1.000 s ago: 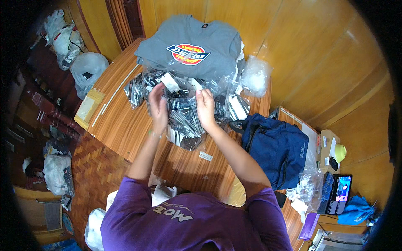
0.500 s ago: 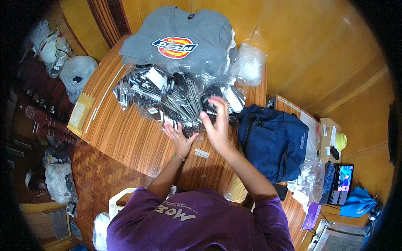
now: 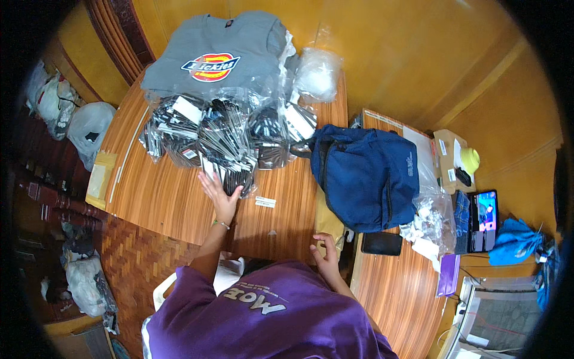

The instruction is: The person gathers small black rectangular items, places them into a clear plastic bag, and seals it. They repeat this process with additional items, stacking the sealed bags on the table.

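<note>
My left hand (image 3: 222, 200) lies with fingers spread against the near end of a clear plastic bag packed with thin, dark flat pieces (image 3: 224, 140). Drawn back near the table's front edge, my right hand (image 3: 327, 258) has loosely bent fingers held apart, with nothing in them. Similar bags of dark flat pieces lie close by: one with a white label (image 3: 179, 125) to the left, another (image 3: 269, 134) to the right. What exactly the pieces are is too small to tell. A small white paper strip (image 3: 265, 201) sits on the wooden table (image 3: 161, 197), right of my left hand.
Behind the bags lies a pile of grey T-shirts (image 3: 209, 45) with a colourful print, beside a clear plastic roll (image 3: 317, 75). A navy backpack (image 3: 368, 179) is at the right. A black phone (image 3: 381, 243) lies below it, and crumpled clear plastic (image 3: 433, 221) beyond.
My right hand has pulled back from above the bags to the table's near edge. My left hand stays on the bag. The whole view has shifted, so things appear further left.
</note>
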{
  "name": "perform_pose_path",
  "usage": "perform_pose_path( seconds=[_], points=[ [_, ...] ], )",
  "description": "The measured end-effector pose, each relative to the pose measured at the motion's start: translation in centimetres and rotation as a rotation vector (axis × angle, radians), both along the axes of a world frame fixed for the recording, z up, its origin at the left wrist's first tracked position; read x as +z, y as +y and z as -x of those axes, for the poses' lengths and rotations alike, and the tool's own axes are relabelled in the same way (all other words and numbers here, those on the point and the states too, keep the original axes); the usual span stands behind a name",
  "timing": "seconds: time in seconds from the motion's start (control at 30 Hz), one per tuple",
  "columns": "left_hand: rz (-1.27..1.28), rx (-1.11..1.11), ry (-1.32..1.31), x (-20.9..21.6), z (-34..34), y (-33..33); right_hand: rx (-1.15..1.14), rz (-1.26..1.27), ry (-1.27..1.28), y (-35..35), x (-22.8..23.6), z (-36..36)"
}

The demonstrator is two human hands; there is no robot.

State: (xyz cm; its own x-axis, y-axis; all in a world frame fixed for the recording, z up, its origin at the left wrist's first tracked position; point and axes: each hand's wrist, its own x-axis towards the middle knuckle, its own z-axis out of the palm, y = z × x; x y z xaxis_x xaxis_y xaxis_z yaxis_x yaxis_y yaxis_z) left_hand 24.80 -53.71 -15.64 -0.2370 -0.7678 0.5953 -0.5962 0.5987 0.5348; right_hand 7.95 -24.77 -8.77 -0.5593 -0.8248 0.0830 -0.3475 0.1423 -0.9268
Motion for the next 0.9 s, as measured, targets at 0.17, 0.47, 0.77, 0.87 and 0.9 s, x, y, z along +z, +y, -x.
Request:
perform_pose_path(
  seconds=[0.17, 0.47, 0.77, 0.87, 0.9],
  points=[
    [-0.16, 0.007, 0.146, -0.2, 0.1, 2.0, -0.079, -0.076, -0.022, 4.0, 0.7, -0.4],
    [-0.175, 0.12, -0.015, -0.5, -0.2, 3.5, -0.176, -0.125, -0.205, 10.3, -1.3, -1.7],
    [-0.125, 0.113, -0.034, -0.4, -0.6, 4.6, -0.167, -0.105, -0.157, 12.1, -1.5, -2.3],
    [-0.134, 0.106, -0.024, -0.7, -0.6, 4.5, -0.16, -0.144, -0.067, 12.5, -0.9, -2.4],
    [-0.136, 0.103, -0.024, -0.8, -0.6, 4.5, -0.155, -0.162, -0.076, 12.5, -0.8, -2.6]
  ],
)
